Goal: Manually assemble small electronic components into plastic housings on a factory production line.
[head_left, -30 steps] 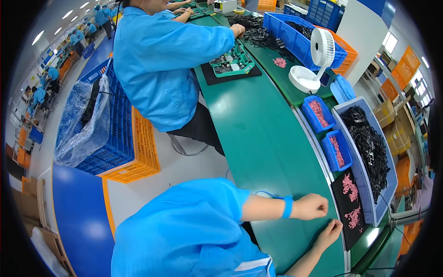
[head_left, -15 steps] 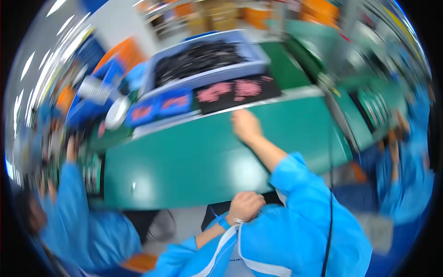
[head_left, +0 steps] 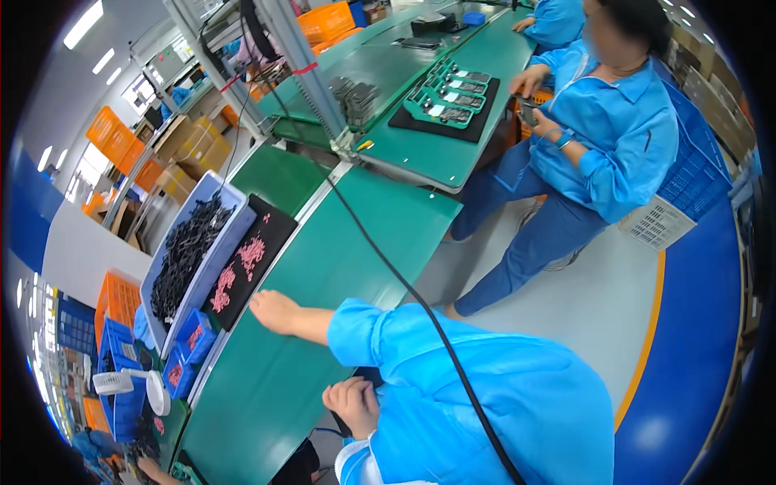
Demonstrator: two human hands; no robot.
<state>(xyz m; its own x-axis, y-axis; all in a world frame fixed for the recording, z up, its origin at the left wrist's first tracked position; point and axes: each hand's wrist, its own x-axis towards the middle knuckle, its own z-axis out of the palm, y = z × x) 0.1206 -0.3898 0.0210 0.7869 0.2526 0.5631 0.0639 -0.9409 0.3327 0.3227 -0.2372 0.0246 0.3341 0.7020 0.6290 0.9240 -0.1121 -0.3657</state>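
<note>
Brown cardboard boxes (head_left: 190,149) stacked far left, beside orange crates (head_left: 109,129).

A factory assembly floor: long green tabletop (head_left: 339,267) lines run past seated workers in blue smocks (head_left: 622,137), with a grey bin of black parts (head_left: 190,246), orange crates (head_left: 121,137), stacked cardboard boxes (head_left: 194,149) and strip lights overhead.

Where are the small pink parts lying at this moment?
In the head view, the small pink parts lie on a black mat at left, beside the tray of black parts, just beyond the outstretched hand.
</note>
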